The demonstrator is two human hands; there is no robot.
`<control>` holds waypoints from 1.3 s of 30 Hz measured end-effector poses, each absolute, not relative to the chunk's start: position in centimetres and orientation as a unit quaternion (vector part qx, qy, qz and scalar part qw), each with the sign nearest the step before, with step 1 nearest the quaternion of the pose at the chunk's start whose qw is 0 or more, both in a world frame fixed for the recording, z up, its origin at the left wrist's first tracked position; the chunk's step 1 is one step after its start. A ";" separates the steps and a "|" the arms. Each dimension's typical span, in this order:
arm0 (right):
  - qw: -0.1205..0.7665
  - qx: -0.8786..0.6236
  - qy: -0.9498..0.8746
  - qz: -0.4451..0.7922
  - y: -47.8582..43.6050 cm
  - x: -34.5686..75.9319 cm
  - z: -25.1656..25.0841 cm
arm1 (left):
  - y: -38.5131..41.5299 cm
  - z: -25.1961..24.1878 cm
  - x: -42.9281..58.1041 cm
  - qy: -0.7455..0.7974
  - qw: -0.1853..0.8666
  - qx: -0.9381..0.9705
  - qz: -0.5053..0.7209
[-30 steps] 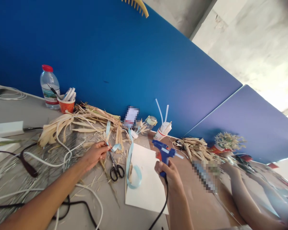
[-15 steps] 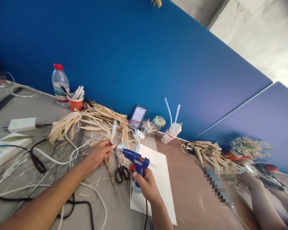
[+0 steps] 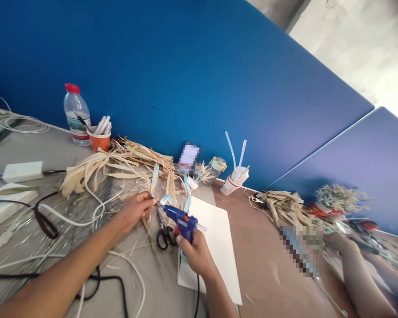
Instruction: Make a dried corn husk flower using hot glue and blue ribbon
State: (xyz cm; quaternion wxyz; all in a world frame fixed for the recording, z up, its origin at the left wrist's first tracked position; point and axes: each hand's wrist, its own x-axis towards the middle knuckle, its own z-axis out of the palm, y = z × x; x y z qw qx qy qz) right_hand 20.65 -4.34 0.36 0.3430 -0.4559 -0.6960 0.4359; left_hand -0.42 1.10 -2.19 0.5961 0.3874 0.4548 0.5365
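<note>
Gripping the glue gun [image 3: 185,223] in my right hand [image 3: 196,254], I pinch ribbon [image 3: 155,173] with my left hand [image 3: 139,210] near the nozzle [image 3: 162,206]; brown tabletop [image 3: 262,251] stretches past the edge of white paper [image 3: 217,251].

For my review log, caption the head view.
Right hand points blue glue gun toward light-blue ribbon in left hand.

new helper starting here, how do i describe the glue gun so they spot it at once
Below the big blue partition, find the white sheet on the table. Over its left edge, the right hand grips the glue gun, aimed towards the left hand. Unlike the black-handled scissors beside it, it is bright blue, with a clear stick poking from its back.
</note>
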 end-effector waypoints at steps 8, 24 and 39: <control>0.334 -0.459 -0.733 0.374 -4.3 20.5 -0.1 | 0.9 -1.5 -0.2 0.465 0.598 0.378 0.531; 0.222 -0.387 -0.892 0.072 -4.8 21.0 -1.0 | 1.5 -2.1 -1.2 0.409 0.689 0.268 0.535; 0.335 -0.435 -0.763 0.341 -4.4 20.8 -0.5 | 1.1 -1.8 -0.7 0.438 0.647 0.333 0.528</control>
